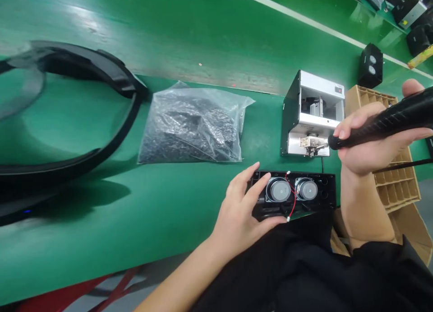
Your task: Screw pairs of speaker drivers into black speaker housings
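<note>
My left hand [241, 199] grips the left end of a black speaker housing [326, 201], fingers over its far edge and thumb along the near edge. Two round speaker drivers [280, 189] sit in the housing, and a red and black wire [295, 199] with white plugs lies between them. In my right hand [363, 154] is a black electric screwdriver [389, 118], my fingers wrapped round its body. Its tip points left, at the front outlet of a silver and black screw feeder [313, 118]; whether it touches a screw cannot be made out.
A clear plastic bag [192, 127] of small dark parts lies left of the feeder. Far left is a large black curved band [101, 72]. Divided cardboard trays [395, 185] stand on the right, with a finished-looking black speaker [371, 64] behind them on the green surface.
</note>
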Motion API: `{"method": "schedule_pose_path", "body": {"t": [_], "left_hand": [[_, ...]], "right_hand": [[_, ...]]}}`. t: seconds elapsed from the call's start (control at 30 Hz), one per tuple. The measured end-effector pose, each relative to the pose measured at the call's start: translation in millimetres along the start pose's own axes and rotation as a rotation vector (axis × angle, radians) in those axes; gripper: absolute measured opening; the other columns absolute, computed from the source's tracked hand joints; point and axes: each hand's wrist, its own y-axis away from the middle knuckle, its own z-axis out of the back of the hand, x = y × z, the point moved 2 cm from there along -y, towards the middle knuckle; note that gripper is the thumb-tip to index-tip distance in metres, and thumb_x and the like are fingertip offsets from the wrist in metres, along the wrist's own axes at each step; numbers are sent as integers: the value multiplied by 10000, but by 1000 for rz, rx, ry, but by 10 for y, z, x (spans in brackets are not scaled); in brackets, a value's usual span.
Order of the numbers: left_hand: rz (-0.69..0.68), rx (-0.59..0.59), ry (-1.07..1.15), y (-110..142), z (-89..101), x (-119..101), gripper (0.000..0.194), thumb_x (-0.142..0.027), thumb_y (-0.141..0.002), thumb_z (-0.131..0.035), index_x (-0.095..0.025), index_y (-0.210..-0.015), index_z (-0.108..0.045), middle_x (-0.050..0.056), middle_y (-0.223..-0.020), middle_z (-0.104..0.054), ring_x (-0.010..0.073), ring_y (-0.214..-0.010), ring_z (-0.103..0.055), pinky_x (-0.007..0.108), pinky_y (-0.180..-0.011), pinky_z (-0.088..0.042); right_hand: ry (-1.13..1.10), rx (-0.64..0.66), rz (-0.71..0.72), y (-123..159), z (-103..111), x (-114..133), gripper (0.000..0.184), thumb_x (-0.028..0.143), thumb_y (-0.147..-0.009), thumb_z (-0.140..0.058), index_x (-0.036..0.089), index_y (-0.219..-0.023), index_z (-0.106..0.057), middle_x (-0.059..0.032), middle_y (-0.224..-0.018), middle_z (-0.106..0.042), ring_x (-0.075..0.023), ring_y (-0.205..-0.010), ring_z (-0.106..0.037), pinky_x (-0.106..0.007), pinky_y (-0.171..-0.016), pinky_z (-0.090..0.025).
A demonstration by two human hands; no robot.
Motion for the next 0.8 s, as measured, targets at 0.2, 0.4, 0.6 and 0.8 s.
{"method": "schedule_pose_path", "body": {"t": [0.2,0.4,0.6,0.8], "left_hand": [[-21,-49,60,28,-42,71,993,-628,-920,-851,-296,-1721,-366,264,-1709,-467,461,-1507,-563,657,-1213,-516],[-20,-57,66,32,-61,76,903,-678,-978,-752,-281,-1710,-401,254,-1717,-460,438,-1532,-542,632,-1238,-493],[-5,-71,59,34,-56,69,1012,-606,-874,-904,-311,-1705,-408,240,-1712,-486,466,-1496,-572,661,-1219,-504],[-32,-26,59,13,-22,65,982,-608,-914,-866,-286,-1708,-386,280,-1702,-467,465,-1510,-558,669,-1212,-509]], "right_hand": [[145,2,-48,31,26,36,631,821,-1054,-230,425,-1411,-567,35,-695,-514,-146,-394,-498,-274,-372,-437],[11,-5,-91,84,-83,36,625,867,-1003,-396,389,-1356,-591,51,-663,-524,-144,-362,-468,-286,-345,-409],[85,-9,-109,118,-95,-25,608,826,-1038,-294,387,-1359,-565,40,-658,-502,-167,-358,-462,-312,-346,-384],[140,0,-109,113,-111,-43,593,805,-1059,-212,397,-1310,-562,43,-674,-506,-154,-361,-462,-297,-368,-383]]}}
